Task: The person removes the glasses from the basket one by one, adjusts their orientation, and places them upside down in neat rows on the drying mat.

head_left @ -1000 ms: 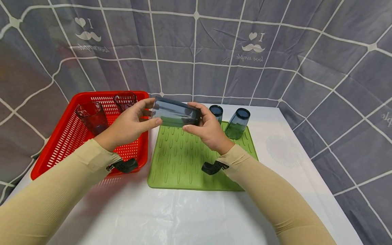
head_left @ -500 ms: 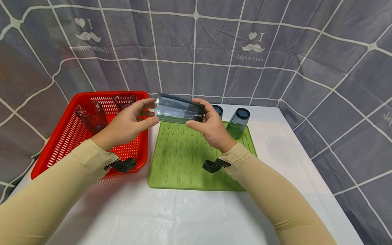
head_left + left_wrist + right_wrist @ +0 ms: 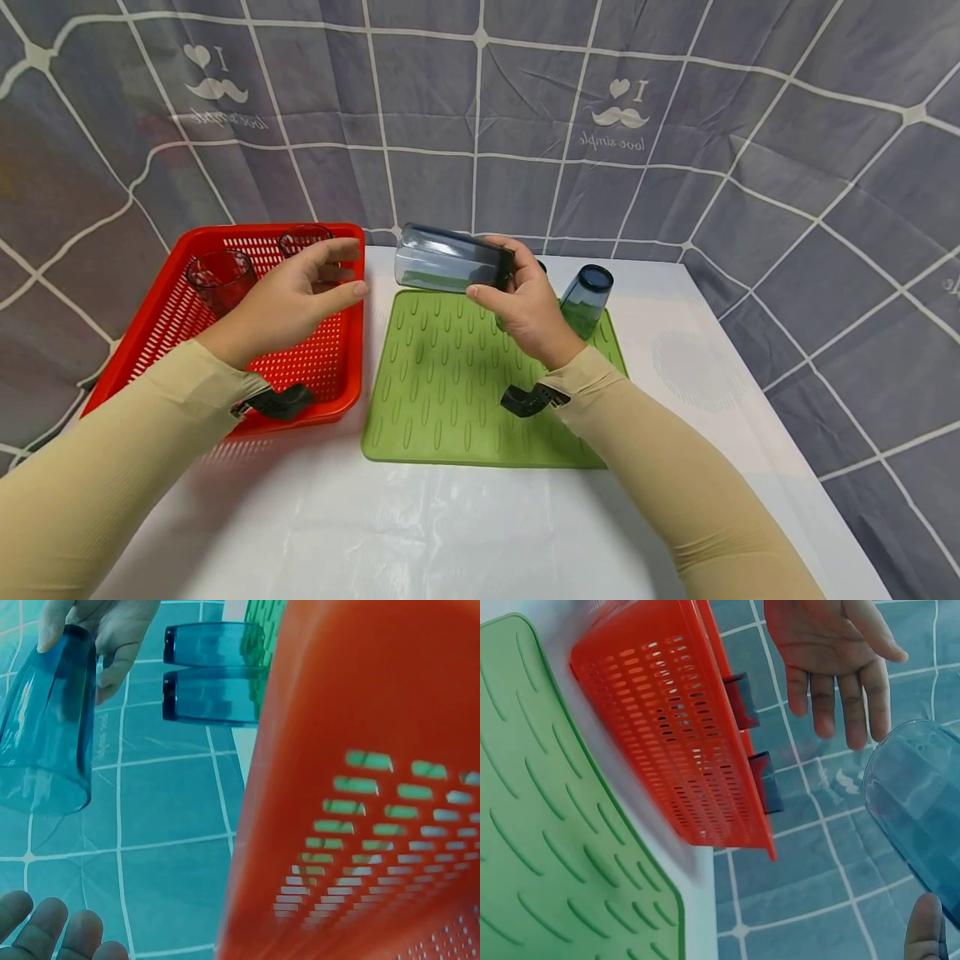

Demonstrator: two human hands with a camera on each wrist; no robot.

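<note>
My right hand [image 3: 528, 304] grips a blue drinking glass [image 3: 450, 260] around its thick dark base. The glass lies nearly sideways above the back of the green drying mat [image 3: 450, 383], its mouth towards the left. My left hand [image 3: 288, 296] is apart from it, fingers loosely extended over the right side of the red basket [image 3: 348, 333]. In the right wrist view the left palm [image 3: 829, 645] shows bare. Two more blue glasses stand upside down at the mat's back right; one glass [image 3: 587, 296] shows well, the other is mostly hidden behind my right hand.
Inside the basket stand two glasses, a front glass [image 3: 222, 279] and a back glass [image 3: 303, 239] partly covered by my left hand. The basket and mat rest on a white table [image 3: 420, 525]. A grey gridded curtain [image 3: 435, 100] hangs behind and along the sides.
My left hand has let go of the glass's mouth end and moved left over the basket. My right hand has carried the glass slightly right and up.
</note>
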